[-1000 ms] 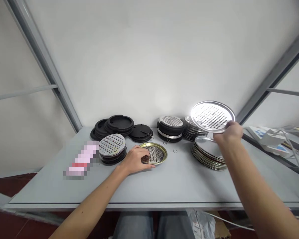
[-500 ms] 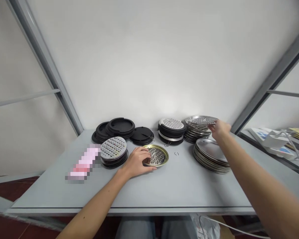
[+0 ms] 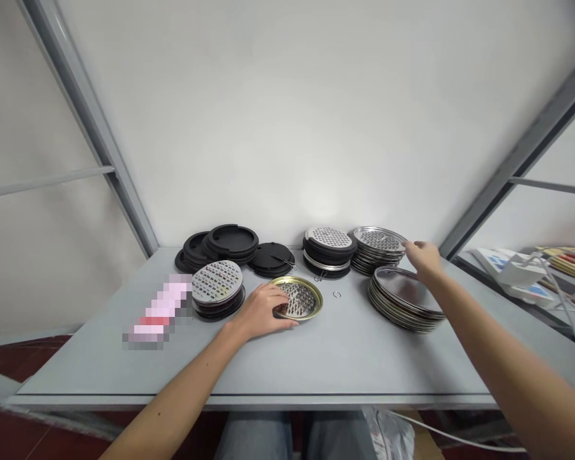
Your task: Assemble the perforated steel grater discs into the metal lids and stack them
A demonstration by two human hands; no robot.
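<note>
My left hand (image 3: 264,309) is closed round the left side of a round, gold-rimmed grater dish (image 3: 299,299), its thumb along the near edge. Grater teeth cover the dish's inside. At the back right, my right hand (image 3: 422,254) pinches the right edge of a silver round grater disc (image 3: 379,239). This disc lies on top of a stack of similar metal discs. In front of that stack, below my right wrist, stands a pile of smooth metal lids (image 3: 407,289).
Left of the dish, a perforated disc (image 3: 217,282) tops a small stack. Black round holders (image 3: 234,240) and a flat black disc (image 3: 271,257) sit behind. A white perforated disc (image 3: 330,237) tops another stack. A metal ring (image 3: 337,294) lies mid-table. A pixelated pink item (image 3: 167,303) lies left.
My right hand has lowered the silver grater disc onto the back-right stack. My left hand stays on the gold-rimmed dish. The view has shifted slightly.
</note>
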